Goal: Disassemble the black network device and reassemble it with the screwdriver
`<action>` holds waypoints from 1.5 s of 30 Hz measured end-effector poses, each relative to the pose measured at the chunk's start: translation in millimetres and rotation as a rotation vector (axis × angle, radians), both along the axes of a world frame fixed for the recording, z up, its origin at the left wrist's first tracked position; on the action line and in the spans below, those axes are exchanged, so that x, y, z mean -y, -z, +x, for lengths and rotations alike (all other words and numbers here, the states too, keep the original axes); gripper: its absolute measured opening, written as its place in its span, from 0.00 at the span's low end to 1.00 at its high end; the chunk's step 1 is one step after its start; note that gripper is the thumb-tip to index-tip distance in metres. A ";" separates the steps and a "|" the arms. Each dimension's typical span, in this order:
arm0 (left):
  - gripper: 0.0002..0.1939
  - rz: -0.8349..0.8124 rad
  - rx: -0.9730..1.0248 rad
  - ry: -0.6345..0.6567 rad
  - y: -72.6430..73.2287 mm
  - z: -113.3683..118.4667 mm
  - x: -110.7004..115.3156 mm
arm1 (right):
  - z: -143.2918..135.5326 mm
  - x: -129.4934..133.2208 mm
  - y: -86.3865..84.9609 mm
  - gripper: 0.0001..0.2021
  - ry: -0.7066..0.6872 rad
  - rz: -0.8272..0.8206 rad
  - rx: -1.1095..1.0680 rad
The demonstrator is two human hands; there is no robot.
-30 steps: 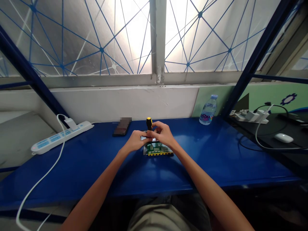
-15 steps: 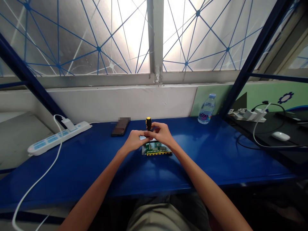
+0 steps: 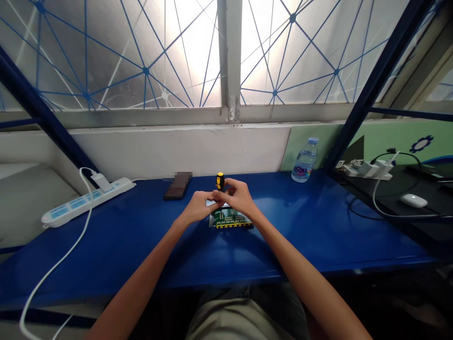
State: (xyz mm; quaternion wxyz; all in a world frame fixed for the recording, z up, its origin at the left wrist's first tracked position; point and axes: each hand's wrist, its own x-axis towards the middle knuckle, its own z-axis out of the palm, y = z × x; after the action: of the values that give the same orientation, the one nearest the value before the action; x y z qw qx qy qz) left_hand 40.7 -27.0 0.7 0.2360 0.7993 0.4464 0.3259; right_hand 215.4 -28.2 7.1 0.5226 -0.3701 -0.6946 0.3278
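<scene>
Right over the green circuit board (image 3: 231,218), your screwdriver (image 3: 220,181) stands pretty much upright, long axis vertical, yellow-and-black handle end up. Your right hand (image 3: 239,196) has its fingers closed around the lower handle. Your left hand (image 3: 200,206) is bunched up against those fingers; can't tell if it's gripping anything. Over by the wall, the clear bottle (image 3: 304,161) is upright with its cap on, contents hard to make out.

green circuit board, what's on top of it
The left hand, right hand and upright screwdriver are over the far part of the green board. Small components show nearer; the fingers hide the screwdriver's tip and whatever lies beneath it.
</scene>
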 end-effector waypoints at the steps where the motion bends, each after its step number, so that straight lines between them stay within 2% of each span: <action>1: 0.15 0.003 -0.006 0.000 -0.6 0.2 0.6 | -0.1 0.1 -0.1 0.11 -0.008 -0.001 -0.005; 7: 0.17 -0.001 -0.019 -0.013 -1.7 -0.2 0.9 | -1.4 1.2 -1.4 0.09 -0.006 -0.013 -0.018; 12: 0.14 0.012 -0.004 0.033 -1.6 -1.2 0.7 | -0.8 -1.9 1.5 0.09 -0.009 -0.002 0.008; 23: 0.14 0.043 0.046 0.004 -1.5 1.1 0.9 | -0.9 -4.1 4.0 0.11 0.014 0.012 0.031; 33: 0.16 0.016 -0.024 -0.006 1.4 -0.1 -1.7 | -2.1 -2.3 4.1 0.12 0.050 0.035 0.096; 45: 0.14 -0.044 -0.016 0.049 -4.3 -0.8 1.2 | 0.1 0.0 -0.8 0.10 -0.009 0.001 0.019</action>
State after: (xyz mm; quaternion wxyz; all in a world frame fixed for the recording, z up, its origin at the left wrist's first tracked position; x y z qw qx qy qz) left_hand 39.9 -28.1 5.0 0.2578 0.8071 0.4359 0.3035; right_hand 215.5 -28.2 7.8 0.5145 -0.3697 -0.7015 0.3262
